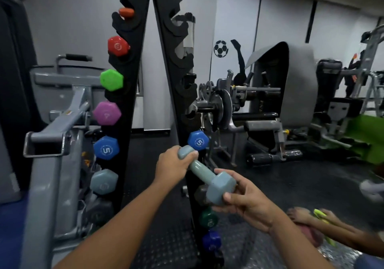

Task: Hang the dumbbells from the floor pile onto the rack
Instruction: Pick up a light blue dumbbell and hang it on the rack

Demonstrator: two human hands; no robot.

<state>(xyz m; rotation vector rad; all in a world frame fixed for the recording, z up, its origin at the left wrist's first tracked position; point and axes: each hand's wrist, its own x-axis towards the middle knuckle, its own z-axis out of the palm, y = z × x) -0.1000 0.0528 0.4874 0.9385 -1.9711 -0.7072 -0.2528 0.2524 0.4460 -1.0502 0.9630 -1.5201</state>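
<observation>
Right hand (pixel 245 200) cups the grey-blue dumbbell (pixel 204 173) at centre frame, left hand (pixel 172 167) gripping its far head, angling it toward the rack (pixel 182 94) hook below the blue one (pixel 198 141).

Black rack (pixel 133 94) upright on dark rubber floor (pixel 166 246); hung on left post: red dumbbell (pixel 118 46), green dumbbell (pixel 111 80), purple dumbbell (pixel 106 113).

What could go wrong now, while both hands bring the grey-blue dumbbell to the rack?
The left hand and right hand grip only the heads of the grey-blue dumbbell, so it might slip. It is tilted, so it may miss the hooks of the rack. A finger could get pinched against the blue dumbbell right above.
</observation>
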